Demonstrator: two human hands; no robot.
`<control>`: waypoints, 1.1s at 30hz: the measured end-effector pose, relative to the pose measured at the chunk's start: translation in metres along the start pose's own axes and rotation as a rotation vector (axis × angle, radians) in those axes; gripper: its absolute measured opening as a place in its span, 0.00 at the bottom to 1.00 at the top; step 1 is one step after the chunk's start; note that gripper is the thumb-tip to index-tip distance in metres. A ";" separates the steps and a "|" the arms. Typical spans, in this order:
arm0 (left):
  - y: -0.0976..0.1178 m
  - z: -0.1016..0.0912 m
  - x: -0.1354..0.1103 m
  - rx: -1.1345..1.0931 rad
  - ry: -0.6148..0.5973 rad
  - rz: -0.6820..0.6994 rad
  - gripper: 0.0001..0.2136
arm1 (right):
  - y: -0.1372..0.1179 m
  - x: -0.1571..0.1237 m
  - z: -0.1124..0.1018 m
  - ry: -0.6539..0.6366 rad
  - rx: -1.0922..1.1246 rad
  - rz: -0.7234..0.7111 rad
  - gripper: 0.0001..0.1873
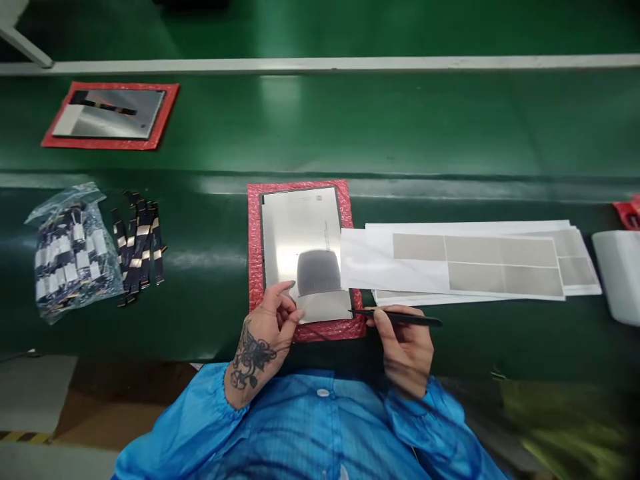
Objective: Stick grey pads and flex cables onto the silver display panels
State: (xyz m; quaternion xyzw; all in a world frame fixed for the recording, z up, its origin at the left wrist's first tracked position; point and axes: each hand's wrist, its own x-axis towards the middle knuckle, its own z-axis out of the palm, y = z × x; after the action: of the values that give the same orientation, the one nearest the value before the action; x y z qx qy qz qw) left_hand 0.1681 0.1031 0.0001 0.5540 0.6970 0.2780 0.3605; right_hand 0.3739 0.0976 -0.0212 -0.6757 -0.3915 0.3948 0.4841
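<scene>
Green desk, left hand pinching the grey film patch, right hand gripping black tweezers. A slipping tip could scratch the display panel.

Electronics workshop: green bench, flat cables.

The panel is silver with a dark edge, the film grey, the wrap red, the tweezers black. White sheets carry a grid of grey rectangles. Strips are black with gold bands, the bench green, the sleeves blue; a dark flower tattoo patterns the left hand.
</scene>
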 end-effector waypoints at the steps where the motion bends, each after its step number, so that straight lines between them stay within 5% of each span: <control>1: 0.001 -0.001 0.000 0.020 -0.015 -0.009 0.17 | 0.001 0.000 0.000 -0.002 -0.011 0.000 0.14; 25: -0.003 0.004 -0.001 0.180 0.047 0.047 0.17 | 0.003 -0.004 -0.002 -0.021 -0.047 -0.002 0.10; 33: 0.001 0.000 -0.002 0.199 -0.014 0.073 0.17 | 0.003 -0.004 -0.002 -0.003 -0.047 0.001 0.12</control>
State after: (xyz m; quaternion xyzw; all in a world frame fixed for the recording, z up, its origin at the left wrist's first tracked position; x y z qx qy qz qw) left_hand 0.1685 0.1014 0.0013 0.6142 0.6978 0.2166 0.2983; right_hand 0.3745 0.0927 -0.0232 -0.6865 -0.4011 0.3866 0.4673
